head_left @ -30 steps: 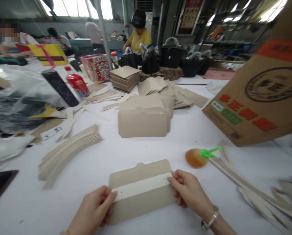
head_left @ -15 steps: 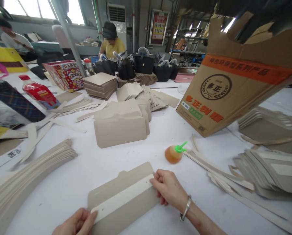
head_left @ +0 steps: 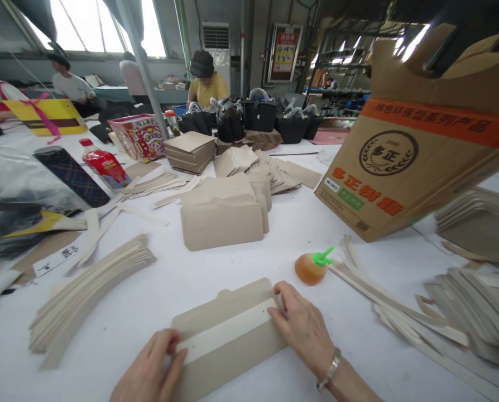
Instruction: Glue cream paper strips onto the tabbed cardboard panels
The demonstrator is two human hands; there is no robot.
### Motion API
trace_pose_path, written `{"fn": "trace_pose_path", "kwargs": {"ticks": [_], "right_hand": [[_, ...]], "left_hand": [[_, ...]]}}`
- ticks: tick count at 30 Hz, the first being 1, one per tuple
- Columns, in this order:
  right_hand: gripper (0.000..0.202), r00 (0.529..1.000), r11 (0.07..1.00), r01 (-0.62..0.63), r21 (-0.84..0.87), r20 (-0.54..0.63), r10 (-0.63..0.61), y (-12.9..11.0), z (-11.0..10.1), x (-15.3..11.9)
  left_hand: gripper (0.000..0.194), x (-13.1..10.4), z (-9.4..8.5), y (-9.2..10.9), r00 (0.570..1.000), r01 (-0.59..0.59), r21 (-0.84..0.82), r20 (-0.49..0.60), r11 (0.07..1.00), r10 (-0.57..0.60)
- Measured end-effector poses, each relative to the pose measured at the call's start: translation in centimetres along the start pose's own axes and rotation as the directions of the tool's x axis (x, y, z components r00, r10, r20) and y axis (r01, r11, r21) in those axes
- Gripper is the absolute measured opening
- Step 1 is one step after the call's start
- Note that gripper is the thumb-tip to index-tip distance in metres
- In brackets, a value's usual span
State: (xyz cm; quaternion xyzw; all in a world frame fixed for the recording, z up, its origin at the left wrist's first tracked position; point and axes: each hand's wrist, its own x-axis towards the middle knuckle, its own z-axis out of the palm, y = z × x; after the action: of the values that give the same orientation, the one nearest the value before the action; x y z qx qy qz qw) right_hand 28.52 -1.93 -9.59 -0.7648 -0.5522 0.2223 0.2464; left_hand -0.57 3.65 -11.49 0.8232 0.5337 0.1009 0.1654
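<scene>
A flat grey-beige board (head_left: 233, 357) lies at a slant on the white table, with a pale strip (head_left: 228, 331) along its length. My left hand (head_left: 151, 365) grips the board's left edge at the strip's end, thumb on top. At the right end, my right hand (head_left: 303, 326), with a bracelet at the wrist, has thumb and forefinger spread around the board's edge and the strip's end. Beyond the right hand rests a small bottle (head_left: 310, 268) of amber liquid with a green nozzle.
Stacked boards (head_left: 222, 223) lie ahead on the table (head_left: 233, 265). Curved strips (head_left: 94, 287) are at left, more strips (head_left: 396, 304) and boards (head_left: 475, 312) at right. A large carton (head_left: 383, 162) stands at back right. A person (head_left: 210, 89) sits beyond black bags (head_left: 260, 114).
The view has shifted left, so things appear further right. My right hand's fingers have spread from a closed pinch. My left hand has moved up a little around the board's edge.
</scene>
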Motion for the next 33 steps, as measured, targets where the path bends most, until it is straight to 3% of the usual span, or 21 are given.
{"fn": "trace_pose_path", "kwargs": {"ticks": [2, 4, 6, 8, 10, 15, 25, 30, 33], "right_hand": [[0.026, 0.971, 0.968, 0.223, -0.111, -0.056, -0.23, 0.2, 0.5, -0.2], [0.033, 0.88, 0.863, 0.448, -0.233, -0.057, -0.471, 0.4, 1.1, -0.2], [0.035, 0.773, 0.734, 0.606, -0.306, 0.009, -0.634, 0.4, 1.4, -0.1], [0.035, 0.681, 0.62, 0.706, -0.343, 0.087, -0.727, 0.3, 1.4, 0.1], [0.032, 0.639, 0.562, 0.744, -0.361, 0.14, -0.756, 0.2, 1.3, 0.2], [0.031, 0.639, 0.561, 0.755, -0.339, 0.188, -0.746, 0.6, 1.2, 0.3], [0.041, 0.616, 0.574, 0.764, -0.295, 0.067, -0.785, 1.9, 1.4, -0.6], [0.044, 0.583, 0.572, 0.764, -0.299, -0.061, -0.811, 3.2, 1.4, -0.9], [0.035, 0.636, 0.659, 0.702, -0.269, -0.179, -0.751, 5.3, 1.7, -0.3]], "left_hand": [[0.031, 0.2, -0.1, 0.4, 0.958, -0.261, 0.119, -0.092, 0.958, 0.272], [0.056, 0.3, -0.1, 1.1, 0.871, -0.449, 0.276, -0.079, 0.85, 0.485], [0.071, 0.4, -0.2, 1.9, 0.812, -0.538, 0.387, -0.003, 0.749, 0.584], [0.074, 0.5, -0.2, 2.5, 0.778, -0.583, 0.434, 0.054, 0.686, 0.626], [0.069, 0.5, 0.0, 2.9, 0.752, -0.614, 0.449, 0.081, 0.649, 0.654], [0.056, 0.0, 0.4, 2.6, 0.734, -0.587, 0.51, 0.008, 0.629, 0.679], [0.05, -0.8, 0.6, 1.8, 0.702, -0.563, 0.553, -0.072, 0.614, 0.709], [0.036, -1.3, 0.5, 2.4, 0.796, -0.541, 0.302, -0.117, 0.785, 0.594], [0.027, -1.4, 0.2, 2.6, 0.837, -0.492, 0.258, -0.122, 0.831, 0.533]]}}
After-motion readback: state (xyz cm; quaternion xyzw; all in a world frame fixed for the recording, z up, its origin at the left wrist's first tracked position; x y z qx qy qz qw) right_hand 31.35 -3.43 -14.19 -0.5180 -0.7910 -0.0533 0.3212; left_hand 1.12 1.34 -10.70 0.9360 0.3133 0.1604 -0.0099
